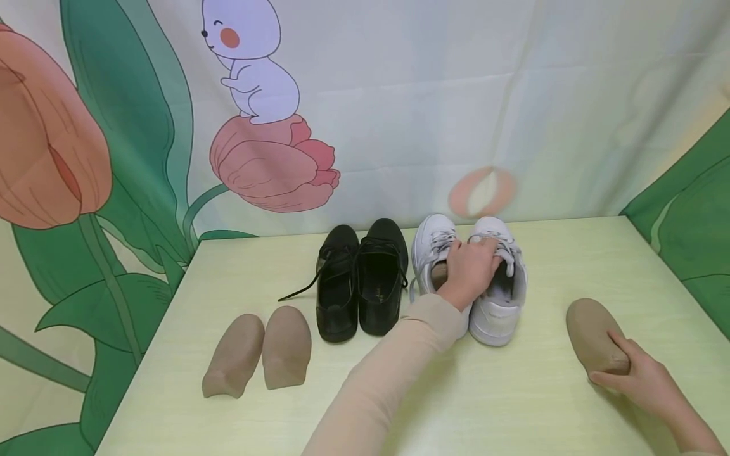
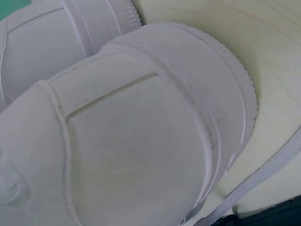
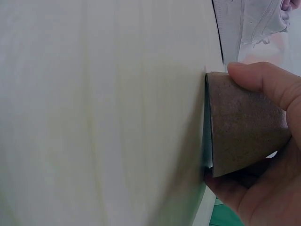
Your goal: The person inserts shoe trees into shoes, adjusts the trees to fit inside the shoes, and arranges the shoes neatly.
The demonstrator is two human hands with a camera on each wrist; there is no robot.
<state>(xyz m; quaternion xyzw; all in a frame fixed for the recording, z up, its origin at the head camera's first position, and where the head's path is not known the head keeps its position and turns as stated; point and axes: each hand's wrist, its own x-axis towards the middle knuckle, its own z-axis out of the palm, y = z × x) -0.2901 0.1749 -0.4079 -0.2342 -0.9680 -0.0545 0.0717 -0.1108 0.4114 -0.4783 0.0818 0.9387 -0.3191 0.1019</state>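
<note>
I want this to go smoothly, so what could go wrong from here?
The right hand grips the brown shoe insert near its blunt end, so it might tip or slip.

The left sleeve passes close to the black shoes and could nudge them.

A loose white lace lies beside the white shoes and might snag.

Left grip at white sneakers, centre right; right grip holds brown shoe insert, lower right. Black lace-up shoes at centre.
</note>
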